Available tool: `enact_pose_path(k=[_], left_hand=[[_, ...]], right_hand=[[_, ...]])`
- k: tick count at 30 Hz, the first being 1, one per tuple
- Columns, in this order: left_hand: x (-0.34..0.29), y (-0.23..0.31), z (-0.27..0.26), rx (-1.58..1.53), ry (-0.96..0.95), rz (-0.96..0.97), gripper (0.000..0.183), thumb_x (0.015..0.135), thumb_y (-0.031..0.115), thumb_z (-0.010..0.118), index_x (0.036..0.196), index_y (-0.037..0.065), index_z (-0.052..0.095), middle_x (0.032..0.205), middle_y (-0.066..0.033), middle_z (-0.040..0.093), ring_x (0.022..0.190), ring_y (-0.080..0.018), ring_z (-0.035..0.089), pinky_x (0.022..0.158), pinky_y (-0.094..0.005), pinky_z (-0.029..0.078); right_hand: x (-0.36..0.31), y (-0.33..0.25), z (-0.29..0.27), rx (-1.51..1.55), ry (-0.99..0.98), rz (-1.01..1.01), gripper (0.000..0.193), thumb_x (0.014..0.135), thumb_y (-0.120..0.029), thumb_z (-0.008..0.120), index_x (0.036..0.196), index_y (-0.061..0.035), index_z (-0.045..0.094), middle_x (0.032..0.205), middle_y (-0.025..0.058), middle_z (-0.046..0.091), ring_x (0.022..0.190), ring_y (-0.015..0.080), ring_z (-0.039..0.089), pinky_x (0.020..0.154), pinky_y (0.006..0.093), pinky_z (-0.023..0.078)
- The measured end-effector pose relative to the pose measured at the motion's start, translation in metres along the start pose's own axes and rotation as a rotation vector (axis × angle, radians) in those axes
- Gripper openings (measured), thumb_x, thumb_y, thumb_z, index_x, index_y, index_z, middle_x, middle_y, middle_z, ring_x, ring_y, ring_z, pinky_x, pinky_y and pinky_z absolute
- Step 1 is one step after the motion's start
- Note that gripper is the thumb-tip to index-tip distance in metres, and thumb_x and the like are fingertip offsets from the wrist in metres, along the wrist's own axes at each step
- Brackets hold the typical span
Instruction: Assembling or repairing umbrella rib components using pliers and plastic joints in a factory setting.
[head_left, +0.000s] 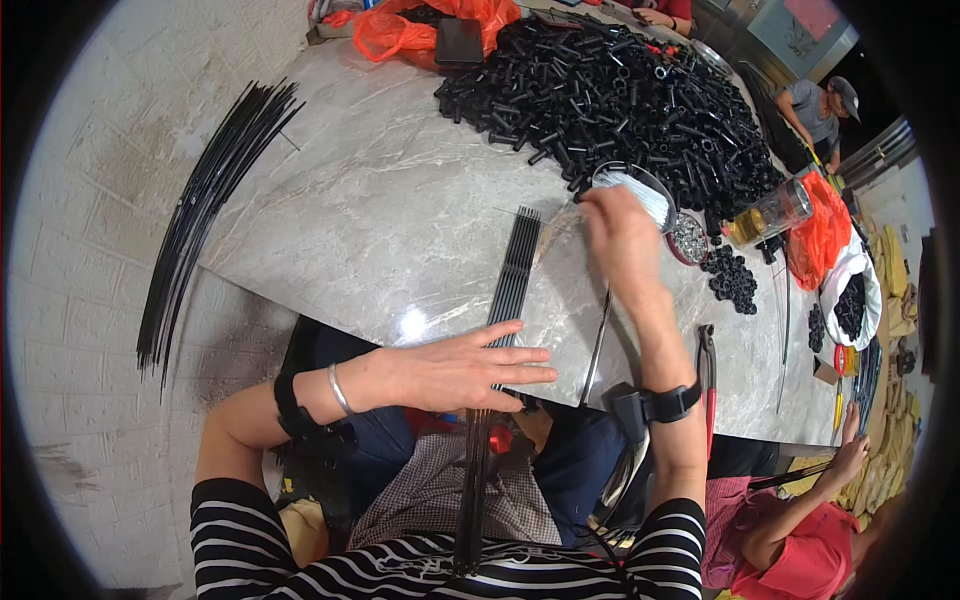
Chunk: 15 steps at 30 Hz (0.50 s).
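Note:
A row of thin black rods lies side by side, running from the grey marbled table over its front edge toward my lap. Across them rests my left hand, palm down with fingers stretched and spread. My right hand is farther off to the right, its fingers drawn together beside a round dish of thin white sticks. Whatever its fingertips hold, if anything, is hidden and slightly blurred. One separate dark rod lies below my right hand, reaching the table edge.
A large heap of short black tubes covers the far side. At right are a dish of small metal pieces, black rings, a jar of yellow liquid and red-handled pliers. More black rods overhang the left edge. Co-workers sit right.

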<state>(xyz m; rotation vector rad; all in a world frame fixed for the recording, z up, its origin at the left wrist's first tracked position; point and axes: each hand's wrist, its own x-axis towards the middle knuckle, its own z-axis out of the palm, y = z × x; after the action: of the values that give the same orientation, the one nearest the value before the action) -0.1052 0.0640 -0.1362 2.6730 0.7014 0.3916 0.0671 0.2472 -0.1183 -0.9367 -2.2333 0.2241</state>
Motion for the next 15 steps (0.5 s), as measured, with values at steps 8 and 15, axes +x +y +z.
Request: enact_pose_path(k=[8, 15], left_hand=[[0.004, -0.001, 0.000, -0.023, 0.007, 0.005, 0.027, 0.076, 0.013, 0.063, 0.103, 0.017, 0.067, 0.148, -0.0049, 0.032, 0.138, -0.0225, 0.028, 0.114, -0.0502, 0.021], [0.005, -0.002, -0.002, -0.026, -0.023, 0.000, 0.023, 0.080, 0.015, 0.062, 0.102, 0.017, 0.068, 0.147, -0.0058, 0.035, 0.139, -0.0219, 0.027, 0.116, -0.0492, 0.018]], right_hand=[[0.009, 0.071, -0.021, -0.319, -0.154, 0.108, 0.010, 0.079, -0.009, 0.061, 0.087, -0.0031, 0.065, 0.085, 0.0155, 0.060, 0.083, 0.0350, 0.060, 0.072, 0.0445, 0.048], [0.013, 0.079, -0.022, -0.449, -0.170, 0.057, 0.011, 0.081, -0.010, 0.059, 0.086, 0.0001, 0.062, 0.088, 0.0159, 0.059, 0.085, 0.0363, 0.058, 0.073, 0.0448, 0.048]])
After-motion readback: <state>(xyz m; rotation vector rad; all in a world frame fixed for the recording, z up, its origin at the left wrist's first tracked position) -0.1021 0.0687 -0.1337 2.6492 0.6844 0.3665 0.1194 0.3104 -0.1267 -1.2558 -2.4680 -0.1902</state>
